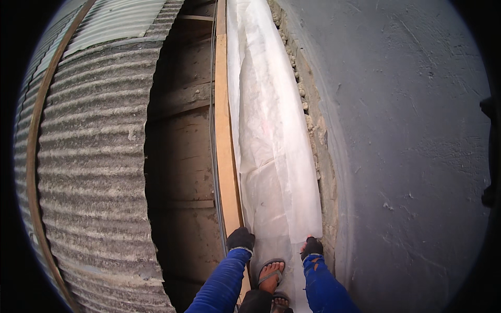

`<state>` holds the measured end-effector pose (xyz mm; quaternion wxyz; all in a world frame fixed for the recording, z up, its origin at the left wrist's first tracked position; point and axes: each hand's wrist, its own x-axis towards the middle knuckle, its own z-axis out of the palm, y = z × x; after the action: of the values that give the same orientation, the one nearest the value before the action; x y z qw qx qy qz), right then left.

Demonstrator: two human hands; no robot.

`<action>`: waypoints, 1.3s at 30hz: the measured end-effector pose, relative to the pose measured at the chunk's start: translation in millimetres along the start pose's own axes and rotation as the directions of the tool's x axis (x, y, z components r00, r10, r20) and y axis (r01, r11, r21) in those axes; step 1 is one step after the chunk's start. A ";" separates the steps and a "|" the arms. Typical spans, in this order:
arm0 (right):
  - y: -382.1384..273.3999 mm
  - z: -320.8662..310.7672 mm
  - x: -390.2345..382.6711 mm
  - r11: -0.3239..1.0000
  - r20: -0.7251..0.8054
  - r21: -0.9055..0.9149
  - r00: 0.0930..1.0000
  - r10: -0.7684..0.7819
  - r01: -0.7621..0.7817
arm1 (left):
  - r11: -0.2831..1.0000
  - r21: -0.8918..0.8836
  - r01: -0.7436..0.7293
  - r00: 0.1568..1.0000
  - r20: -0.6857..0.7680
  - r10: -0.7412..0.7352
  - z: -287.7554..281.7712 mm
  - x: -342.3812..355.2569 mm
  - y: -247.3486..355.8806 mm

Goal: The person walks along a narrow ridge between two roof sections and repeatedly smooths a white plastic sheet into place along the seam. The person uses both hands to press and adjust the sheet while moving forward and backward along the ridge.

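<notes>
Sandalled foot (271, 275) half hidden between gloved hands, on white sheet (274, 146)

Lit by soft, even daylight with no glare, brightest on the white sheet (274, 130), dim in the shadowed gap (180, 156) beside the corrugated roofing (94, 156), sharp mid-frame, strongly bent and slightly softened toward the black fisheye rim.

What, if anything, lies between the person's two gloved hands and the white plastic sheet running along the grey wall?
Nothing visible does. The left hand rests at the sheet's left edge, against the wooden plank; the right hand rests on the white plastic sheet at its right edge by the rough wall. Only a sandalled foot stands on the sheet, between the hands.
</notes>
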<state>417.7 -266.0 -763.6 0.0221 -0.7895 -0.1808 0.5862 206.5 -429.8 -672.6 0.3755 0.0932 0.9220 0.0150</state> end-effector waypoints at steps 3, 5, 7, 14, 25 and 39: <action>10.2 -9.8 8.2 1.000 -0.031 -0.018 0.999 0.006 -0.006 | 1.000 -0.004 0.008 1.000 0.016 -0.008 8.7 -8.3 -5.9; 18.9 -15.9 13.1 0.998 -0.045 0.025 0.997 0.066 -0.065 | 1.000 0.000 0.000 1.000 0.023 0.000 13.8 -14.2 -9.7; 25.9 -23.6 17.8 0.995 -0.065 0.015 0.993 0.097 -0.096 | 1.000 0.007 -0.014 0.999 0.037 0.013 19.2 -20.7 -12.6; 37.8 -39.8 30.1 0.986 -0.064 -0.156 0.997 0.046 -0.056 | 0.999 0.021 0.027 0.998 0.053 -0.028 28.9 -30.8 -15.9; 53.3 -53.5 47.6 0.979 -0.078 -0.204 0.996 -0.045 0.028 | 0.997 0.053 0.059 0.991 0.115 -0.065 26.1 -38.8 -12.5; 48.1 -62.4 33.8 0.990 -0.057 -0.126 0.996 0.061 -0.068 | 0.992 0.111 0.059 0.987 0.139 -0.074 19.6 -51.0 -5.2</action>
<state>496.9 -289.4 -787.0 -0.0428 -0.8100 -0.1917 0.5525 255.0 -445.1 -652.0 0.4354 0.0830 0.8948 -0.0537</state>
